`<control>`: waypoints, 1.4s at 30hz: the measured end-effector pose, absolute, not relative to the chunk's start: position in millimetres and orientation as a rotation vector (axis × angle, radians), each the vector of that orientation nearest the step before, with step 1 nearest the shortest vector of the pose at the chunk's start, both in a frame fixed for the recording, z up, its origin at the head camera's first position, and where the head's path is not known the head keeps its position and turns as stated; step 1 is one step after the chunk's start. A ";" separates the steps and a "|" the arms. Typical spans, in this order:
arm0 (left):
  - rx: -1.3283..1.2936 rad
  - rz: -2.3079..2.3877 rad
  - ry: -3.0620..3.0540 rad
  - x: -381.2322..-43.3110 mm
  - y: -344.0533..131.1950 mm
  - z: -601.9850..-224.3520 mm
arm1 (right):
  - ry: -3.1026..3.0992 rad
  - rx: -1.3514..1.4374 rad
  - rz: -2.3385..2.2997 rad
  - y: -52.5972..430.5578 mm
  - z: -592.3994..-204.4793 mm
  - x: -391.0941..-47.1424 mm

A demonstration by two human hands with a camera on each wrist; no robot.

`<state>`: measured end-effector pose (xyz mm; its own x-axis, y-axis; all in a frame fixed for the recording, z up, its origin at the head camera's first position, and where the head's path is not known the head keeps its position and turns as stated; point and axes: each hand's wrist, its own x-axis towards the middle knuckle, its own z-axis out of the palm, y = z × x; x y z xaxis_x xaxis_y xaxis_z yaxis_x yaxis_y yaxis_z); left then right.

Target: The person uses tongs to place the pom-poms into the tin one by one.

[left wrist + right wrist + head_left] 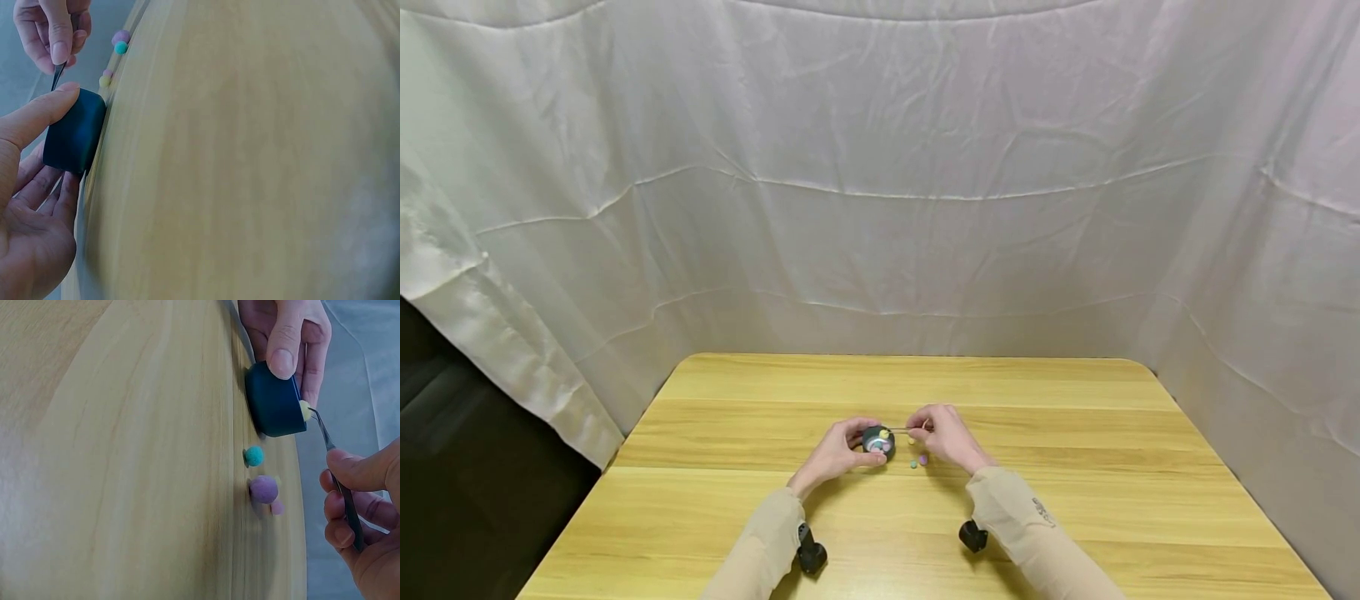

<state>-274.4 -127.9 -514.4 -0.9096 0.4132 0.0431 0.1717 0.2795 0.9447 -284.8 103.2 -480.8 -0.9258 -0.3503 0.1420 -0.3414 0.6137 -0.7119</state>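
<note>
My left hand [833, 456] holds a small dark teal bowl [273, 403] on the table, thumb on one side and fingers around the other. Several pom-poms show inside it in the head view. Between finger and thumb, my right hand [951, 439] grips dark tweezers [329, 440] with a bent tip. At the bowl's rim, that tip meets a yellow pom-pom [305, 410]. Beside the bowl, on the right hand's side, lie a teal pom-pom [254, 455], a larger purple pom-pom [264, 489] and a pink one [277, 507], with a second yellow pom-pom [105, 81] partly hidden.
The wooden table [880, 525] stretches out around both hands, its far edge near a pale curtain [880, 250]. Small black devices hang at the left wrist [812, 556] and right wrist [973, 536]. Something black [467, 433] stands left of the table.
</note>
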 end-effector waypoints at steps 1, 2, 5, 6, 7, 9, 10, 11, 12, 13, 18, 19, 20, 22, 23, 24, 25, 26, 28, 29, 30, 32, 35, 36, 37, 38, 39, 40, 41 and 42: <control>0.546 1.685 2.334 -274.4 -128.0 -514.3 | 2.813 -0.604 -1.238 103.0 -480.8 -284.9; 0.546 1.689 2.330 -274.5 -128.2 -514.3 | 2.815 -0.608 -1.237 102.9 -480.7 -284.9; 0.545 1.695 2.323 -274.8 -128.1 -514.8 | 2.832 -0.609 -1.228 103.1 -480.3 -284.6; 0.543 1.696 2.322 -275.0 -127.9 -515.0 | 2.837 -0.605 -1.225 103.4 -480.0 -284.3; 0.541 1.695 2.322 -275.0 -127.8 -515.2 | 2.841 -0.596 -1.225 103.9 -479.8 -284.0; 0.543 1.693 2.328 -275.1 -127.7 -515.3 | 2.849 -0.586 -1.232 106.0 -479.6 -283.3; 0.547 1.692 2.331 -275.1 -127.8 -515.1 | 2.843 -0.577 -1.242 107.4 -479.3 -282.7; 0.547 1.692 2.332 -275.1 -127.8 -515.0 | 2.840 -0.572 -1.251 109.2 -479.3 -282.4; 0.547 1.689 2.335 -275.2 -127.7 -515.1 | 2.840 -0.566 -1.262 111.3 -479.2 -281.9; 0.546 1.688 2.335 -275.3 -127.7 -515.1 | 2.842 -0.563 -1.270 113.9 -479.8 -281.8; 0.540 1.681 2.339 -275.3 -127.7 -515.6 | 2.881 -0.535 -1.265 130.8 -485.4 -283.2; 0.541 1.681 2.340 -275.3 -127.8 -515.8 | 2.888 -0.530 -1.258 134.8 -487.1 -284.1; 0.543 1.678 2.344 -275.4 -128.1 -515.9 | 2.888 -0.520 -1.255 138.5 -488.0 -284.9; 0.546 1.680 2.343 -275.5 -128.5 -516.1 | 2.879 -0.486 -1.255 144.8 -489.5 -286.1; 0.547 1.681 2.343 -275.6 -128.7 -516.2 | 2.874 -0.469 -1.252 147.2 -490.3 -286.8; 0.547 1.682 2.344 -275.6 -128.9 -516.2 | 2.870 -0.456 -1.246 149.0 -490.7 -287.3; 0.548 1.682 2.346 -275.6 -129.0 -516.0 | 2.869 -0.446 -1.237 150.2 -491.0 -287.7; 0.549 1.681 2.346 -275.5 -129.1 -515.8 | 2.867 -0.433 -1.231 150.9 -491.2 -287.8; 0.551 1.682 2.343 -275.2 -129.1 -515.6 | 2.863 -0.425 -1.220 151.9 -492.3 -288.1; 0.552 1.682 2.341 -275.0 -129.1 -515.7 | 2.865 -0.432 -1.210 152.3 -493.0 -288.3; 0.554 1.682 2.338 -274.7 -129.1 -515.6 | 2.868 -0.442 -1.203 152.8 -493.7 -288.3; 0.560 1.683 2.331 -274.2 -129.1 -515.8 | 2.864 -0.452 -1.195 153.4 -495.0 -288.5; 0.563 1.689 2.320 -273.6 -129.3 -515.9 | 2.858 -0.457 -1.182 153.6 -496.5 -289.1; 0.565 1.690 2.318 -273.4 -129.3 -516.0 | 2.854 -0.455 -1.180 153.5 -496.7 -289.2; 0.566 1.691 2.318 -273.4 -129.4 -516.0 | 2.852 -0.448 -1.178 153.2 -496.6 -289.5; 0.566 1.691 2.318 -273.4 -129.4 -516.1 | 2.848 -0.439 -1.176 153.1 -496.6 -289.6; 0.564 1.691 2.316 -273.4 -129.4 -516.2 | 2.848 -0.435 -1.174 152.9 -496.7 -289.8; 0.563 1.691 2.316 -273.5 -129.3 -516.4 | 2.847 -0.434 -1.173 152.7 -496.7 -290.0; 0.563 1.692 2.316 -273.6 -129.4 -516.4 | 2.845 -0.432 -1.174 152.4 -496.4 -290.0; 0.563 1.691 2.317 -273.7 -129.4 -516.6 | 2.843 -0.430 -1.174 152.1 -496.0 -289.8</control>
